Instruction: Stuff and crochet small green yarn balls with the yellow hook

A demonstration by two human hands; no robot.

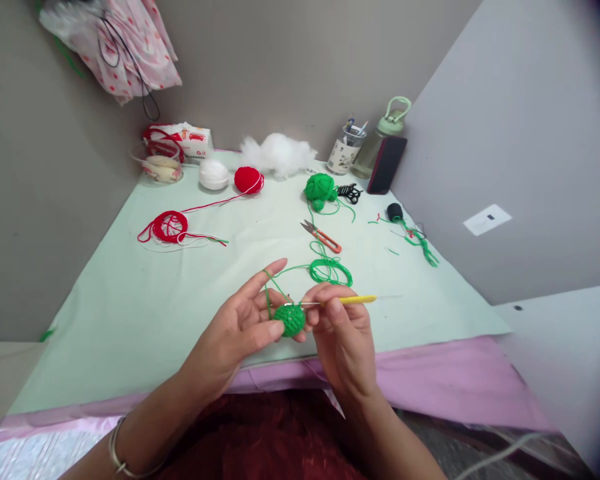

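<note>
Between thumb and fingers my left hand [245, 325] grips a small round green crochet piece [291, 321]. Green yarn [275, 283] loops over its raised index finger and runs back to a loose coil [331, 272] on the table. My right hand [344, 327] is closed on a crochet hook with a yellow handle [359, 299]. The hook's metal shaft lies along the top edge of the green piece, and some right fingertips are close to that edge. Whether they touch it I cannot tell.
Orange thread snips [329, 241] lie beyond the coil, near a green yarn ball [320, 187] and black scissors [350, 193]. Red yarn [170, 227], a red ball [249, 180], a white ball [213, 175] and white stuffing [279, 155] sit farther back. A bottle [380, 143] and phone [387, 165] stand right.
</note>
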